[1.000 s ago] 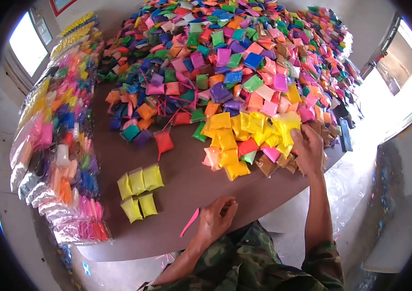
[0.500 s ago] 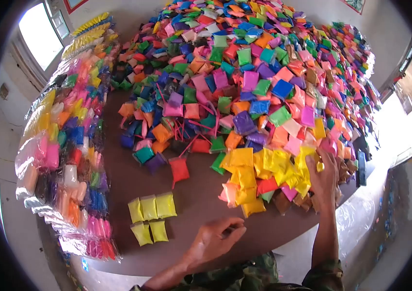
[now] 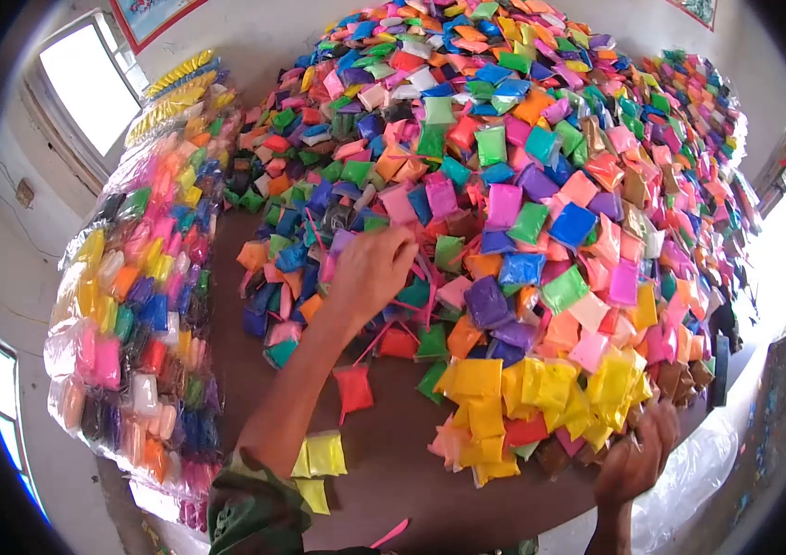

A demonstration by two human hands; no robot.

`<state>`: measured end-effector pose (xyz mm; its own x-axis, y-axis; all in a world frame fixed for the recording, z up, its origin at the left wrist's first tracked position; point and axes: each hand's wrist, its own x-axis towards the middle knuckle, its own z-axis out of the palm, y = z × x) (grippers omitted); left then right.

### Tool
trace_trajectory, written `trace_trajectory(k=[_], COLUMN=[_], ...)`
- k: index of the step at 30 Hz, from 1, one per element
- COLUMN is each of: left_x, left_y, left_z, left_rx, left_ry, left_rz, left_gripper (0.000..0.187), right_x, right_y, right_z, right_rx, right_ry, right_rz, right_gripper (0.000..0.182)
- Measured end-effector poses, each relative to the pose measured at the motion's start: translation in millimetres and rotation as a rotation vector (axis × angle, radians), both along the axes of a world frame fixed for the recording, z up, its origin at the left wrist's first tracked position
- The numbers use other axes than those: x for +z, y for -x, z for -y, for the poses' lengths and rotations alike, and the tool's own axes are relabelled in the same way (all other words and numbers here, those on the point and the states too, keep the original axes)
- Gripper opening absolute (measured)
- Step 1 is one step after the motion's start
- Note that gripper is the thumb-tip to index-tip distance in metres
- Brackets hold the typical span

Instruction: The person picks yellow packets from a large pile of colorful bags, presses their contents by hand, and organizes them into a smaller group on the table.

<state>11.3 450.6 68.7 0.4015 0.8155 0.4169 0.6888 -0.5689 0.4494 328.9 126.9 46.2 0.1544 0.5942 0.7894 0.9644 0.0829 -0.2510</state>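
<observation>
My left hand (image 3: 374,273) reaches over the near side of the big heap of coloured packets (image 3: 504,222), above some pink strips (image 3: 428,287). Its fingers are bent together, and whatever they hold is hidden. My right hand (image 3: 635,455) is low at the right, beside a group of bright yellow packets (image 3: 485,416) and some brown packets (image 3: 675,379). Those fingers are curled and slightly blurred; I cannot make out anything in them. Pale yellow packets (image 3: 325,455) lie on the brown table (image 3: 384,490), partly covered by my left forearm. A red packet (image 3: 353,388) lies near that arm.
Clear bags of coloured packets (image 3: 143,342) are stacked along the table's left side. A loose pink strip (image 3: 391,534) lies at the front edge. Clear plastic sheeting (image 3: 698,472) hangs at the right, and a window (image 3: 88,79) is at the upper left.
My left hand has moved from the table's front up and forward over the heap. My right hand has drawn back from the yellow packets towards me. The head view has shifted.
</observation>
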Motion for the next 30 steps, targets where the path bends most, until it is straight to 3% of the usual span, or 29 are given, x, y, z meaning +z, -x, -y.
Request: trace_trajectory(k=[1,3,5,8,9,10,12,15,18,21,24,27,30], left_x=[-3,-10,-17,-26,-32,-40,-40,-46,-46,-27,-12,-9,-7], left_y=[-6,-20,-43,-78,-78,-78,-83,-76,-53,-24,-2,12,31], left_z=[-23,-61,-88,-99,-108,-113,-112,-119,-122,-118,-129,-143,-158], left_rx=[-0.008,-0.031,-0.063,-0.131,-0.134,-0.112,-0.07,0.006,0.072,0.148,0.251,0.253,0.395], left_ry=[-0.057,-0.165,-0.273,-0.294,-0.4,-0.374,-0.324,-0.196,-0.239,-0.364,-0.326,-0.474,-0.496], left_rz=[-0.068,-0.14,-0.141,-0.178,-0.353,-0.33,-0.283,-0.411,-0.646,-0.71,-0.713,-0.594,-0.712], left_gripper=[0.021,0.023,0.024,0.041,0.053,0.054,0.055,0.046,0.039,0.037,0.033,0.029,0.038], right_x=[-4,-41,-40,19,14,7,1,-25,-50,-73,-80,-82,-88], right_y=[11,52,85,119,129,138,150,172,191,204,204,200,202], right_z=[4,17,7,-28,-30,-31,-35,-28,-18,-11,-12,-15,-11], right_rx=[0.031,0.427,0.779,1.243,1.313,1.384,1.434,1.51,1.6,1.641,1.633,1.629,1.6], right_ry=[-0.038,-0.072,0.021,0.365,0.402,0.44,0.509,0.639,0.741,0.788,0.858,0.876,0.879], right_rz=[0.004,-0.362,-0.54,-0.522,-0.557,-0.596,-0.695,-0.824,-0.93,-0.929,-0.933,-0.943,-0.948], right_gripper=[0.032,0.025,0.017,0.01,0.01,0.011,0.011,0.011,0.012,0.013,0.015,0.015,0.014])
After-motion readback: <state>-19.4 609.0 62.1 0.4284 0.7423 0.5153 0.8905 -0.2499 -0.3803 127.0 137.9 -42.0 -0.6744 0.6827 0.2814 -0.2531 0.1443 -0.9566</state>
